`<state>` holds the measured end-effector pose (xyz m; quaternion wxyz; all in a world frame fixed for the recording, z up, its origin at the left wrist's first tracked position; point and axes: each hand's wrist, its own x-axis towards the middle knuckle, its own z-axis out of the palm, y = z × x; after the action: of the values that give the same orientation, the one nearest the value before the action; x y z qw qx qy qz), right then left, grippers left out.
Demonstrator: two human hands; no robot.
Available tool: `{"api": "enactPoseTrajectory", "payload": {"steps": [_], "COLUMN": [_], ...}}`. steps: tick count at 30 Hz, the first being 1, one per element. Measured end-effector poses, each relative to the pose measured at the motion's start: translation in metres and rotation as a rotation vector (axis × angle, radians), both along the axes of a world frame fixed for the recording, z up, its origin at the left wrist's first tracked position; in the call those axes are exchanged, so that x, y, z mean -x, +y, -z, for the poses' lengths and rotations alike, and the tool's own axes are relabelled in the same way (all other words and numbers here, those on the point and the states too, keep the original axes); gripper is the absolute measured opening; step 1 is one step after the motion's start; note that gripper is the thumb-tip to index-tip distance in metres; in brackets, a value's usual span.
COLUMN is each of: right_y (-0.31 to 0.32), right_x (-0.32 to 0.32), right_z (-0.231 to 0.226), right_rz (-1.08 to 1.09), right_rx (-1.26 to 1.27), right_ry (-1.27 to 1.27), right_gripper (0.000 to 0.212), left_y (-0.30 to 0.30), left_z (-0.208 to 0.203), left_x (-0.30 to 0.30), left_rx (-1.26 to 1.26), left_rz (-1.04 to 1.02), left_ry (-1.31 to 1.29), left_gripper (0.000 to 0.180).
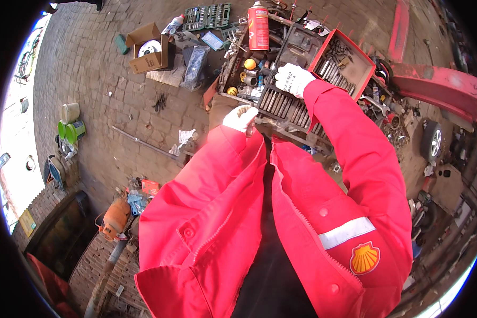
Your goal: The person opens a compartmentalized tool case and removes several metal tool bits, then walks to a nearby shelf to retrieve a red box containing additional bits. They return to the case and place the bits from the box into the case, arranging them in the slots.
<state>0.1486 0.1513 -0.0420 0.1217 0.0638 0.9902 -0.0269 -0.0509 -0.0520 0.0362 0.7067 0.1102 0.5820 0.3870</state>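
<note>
My left hand (pixel 240 117), in a white glove, is closed with thumb and fingers together beside the near left edge of a cluttered tool cart (pixel 229 68). Whatever it may hold is too small to make out. My right hand (pixel 294 80), also gloved, has its fingers curled over an open dark tool case (pixel 297 49). Below that hand, rows of metal sockets (pixel 283 105) lie in the case. The right fingertips are partly hidden, so what they grip does not show. Just right of this hand stands a red tray (pixel 363 70) with several metal tools inside.
A red spray can (pixel 258 29) stands at the cart's far side, near an orange ball-like thing (pixel 250 64). Left on the brick floor are a cardboard box (pixel 143 62) and a green socket set (pixel 208 17). A red metal beam (pixel 440 87) juts in from the right, above a wheel (pixel 433 141).
</note>
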Motion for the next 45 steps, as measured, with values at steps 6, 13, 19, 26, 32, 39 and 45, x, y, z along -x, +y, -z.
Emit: {"api": "enactPoseTrajectory", "payload": {"steps": [6,13,19,26,32,39,45], "right_y": [0.009,-0.004,-0.078,-0.132,-0.149,-0.154,-0.155], "right_x": [0.006,-0.001,-0.023,-0.039,-0.044,-0.043,-0.042], "right_z": [0.001,-0.092,-0.149,-0.196,-0.208,-0.222,-0.229], "right_rz": [0.06,0.665,1.184,1.239,1.063,1.302,1.383], "right_rx": [0.126,0.525,1.539,1.784,1.487,1.718,1.624], "right_ry": [-0.03,0.232,0.867,1.134,1.256,1.242,1.092], "right_gripper": [0.016,0.017,0.024,0.03,0.024,0.027,0.027], "left_y": [0.003,-0.002,0.019,0.045,0.051,0.044,0.035], "left_z": [-0.005,-0.004,-0.033,-0.101,-0.125,-0.122,-0.11], "left_x": [-0.002,0.006,-0.019,-0.064,-0.085,-0.096,-0.1], "left_rx": [-0.049,-0.057,0.075,-0.038,-0.16,-0.31,-0.348], "left_rz": [0.06,0.007,-0.295,-0.302,-0.289,-0.182,-0.234], "left_ry": [0.031,-0.011,-0.29,-0.42,-0.361,-0.192,-0.146], "left_gripper": [0.028,0.023,0.014,0.012,0.014,0.017,0.022]}}
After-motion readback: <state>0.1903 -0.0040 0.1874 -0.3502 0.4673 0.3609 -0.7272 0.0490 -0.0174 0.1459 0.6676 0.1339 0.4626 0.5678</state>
